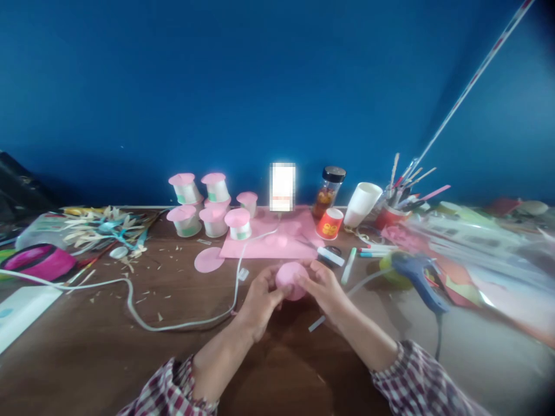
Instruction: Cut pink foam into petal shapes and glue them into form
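Observation:
Both of my hands hold a small cup topped with a pink paper disc [291, 279] just above the brown table [108, 346]. My left hand [260, 297] grips it from the left with curled fingers. From the right, my right hand [323, 288] pinches its rim. The cup's body is mostly hidden behind my fingers. A loose pink paper disc [208, 260] lies on the table to the left of my hands. A pink paper sheet [271, 240] lies just behind them.
Several pink-topped white cups [212, 209] stand at the back. A white cable [182, 323] snakes across the table. A blue glue gun [418, 274] rests at the right, near markers [349, 264], a red cup [330, 223], a jar [328, 192] and a brush pot [390, 216]. Straw scraps [104, 228] and a pink bowl [39, 261] lie at the left.

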`<state>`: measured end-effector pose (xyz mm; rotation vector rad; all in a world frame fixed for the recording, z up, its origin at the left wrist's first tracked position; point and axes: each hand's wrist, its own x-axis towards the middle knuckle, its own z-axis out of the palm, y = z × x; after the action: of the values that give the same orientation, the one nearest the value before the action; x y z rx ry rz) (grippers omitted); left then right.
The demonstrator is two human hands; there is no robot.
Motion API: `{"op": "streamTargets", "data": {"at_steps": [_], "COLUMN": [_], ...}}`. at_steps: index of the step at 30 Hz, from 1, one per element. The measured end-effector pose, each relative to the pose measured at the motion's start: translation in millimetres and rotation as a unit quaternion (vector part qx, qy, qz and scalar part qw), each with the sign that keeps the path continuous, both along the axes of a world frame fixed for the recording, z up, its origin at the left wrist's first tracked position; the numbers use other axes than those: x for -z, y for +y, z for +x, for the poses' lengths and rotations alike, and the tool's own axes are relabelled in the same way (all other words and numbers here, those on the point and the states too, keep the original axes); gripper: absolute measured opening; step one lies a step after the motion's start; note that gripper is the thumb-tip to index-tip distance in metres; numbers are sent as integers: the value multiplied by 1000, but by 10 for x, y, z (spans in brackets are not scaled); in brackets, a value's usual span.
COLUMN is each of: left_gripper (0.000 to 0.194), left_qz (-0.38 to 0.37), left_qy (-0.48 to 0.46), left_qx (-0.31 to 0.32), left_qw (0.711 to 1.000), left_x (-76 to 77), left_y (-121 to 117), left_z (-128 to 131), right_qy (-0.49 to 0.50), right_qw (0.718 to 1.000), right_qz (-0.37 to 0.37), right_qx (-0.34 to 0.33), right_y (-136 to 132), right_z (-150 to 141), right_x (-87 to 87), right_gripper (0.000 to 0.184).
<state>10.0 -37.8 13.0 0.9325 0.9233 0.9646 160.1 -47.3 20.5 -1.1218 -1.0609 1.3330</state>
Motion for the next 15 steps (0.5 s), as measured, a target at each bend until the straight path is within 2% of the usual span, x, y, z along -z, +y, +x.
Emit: {"op": "streamTargets", "data": {"at_steps": [5, 9, 12, 15], "left_gripper": [64, 53, 50, 57], "left_qz": [-21, -35, -21, -1], "left_qy": [-27, -45, -48, -25], "left_qx": [-11, 0, 6, 12], "left_qw": [999, 998, 999, 1000], "left_x": [-53, -60, -47, -39], "left_y": [2, -8, -15, -17], "left_z": [-25, -35, -30, -21], "right_qy": [20, 95, 125, 121], "right_qw": [999, 995, 991, 992], "right_qz": [-27, -39, -41, -35], "right_qx": [-8, -1, 5, 7], "right_y": [-8, 9, 16, 10], "right_z": [-6, -1, 7, 8], "right_x": [-3, 8, 12, 9], "right_gripper": [33, 33, 31, 31]}}
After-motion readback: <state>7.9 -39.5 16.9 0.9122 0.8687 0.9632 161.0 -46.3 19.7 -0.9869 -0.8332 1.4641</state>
